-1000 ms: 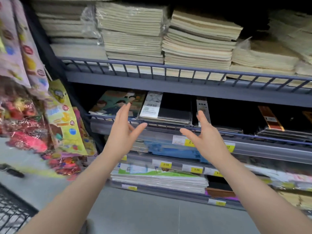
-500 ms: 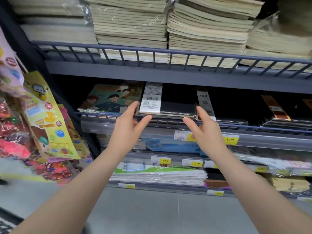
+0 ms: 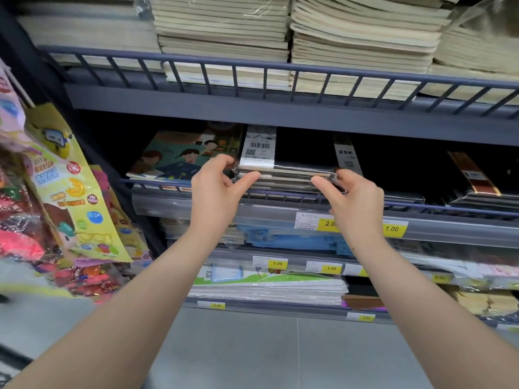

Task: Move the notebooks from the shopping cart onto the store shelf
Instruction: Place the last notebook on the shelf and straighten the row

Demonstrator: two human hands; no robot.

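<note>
A stack of black notebooks [image 3: 289,175] in clear wrap, with a white barcode band on top, lies on the middle store shelf [image 3: 449,213] behind its low wire rail. My left hand [image 3: 216,197] pinches the stack's front left corner between thumb and fingers. At the front right corner my right hand [image 3: 356,203] closes thumb and fingers around the wrap. The shopping cart is out of view.
A colourful illustrated notebook [image 3: 179,155] lies left of the stack, and a black one with a "25K" band [image 3: 346,155] lies to its right. Beige notebook piles [image 3: 224,32] fill the upper shelf. Hanging toy packets [image 3: 64,192] crowd the left side. Lower shelves hold more stationery [image 3: 266,287].
Both hands have reached forward from in front of the shelf and closed on the front corners of the black notebook stack. The view has moved closer to the shelf.
</note>
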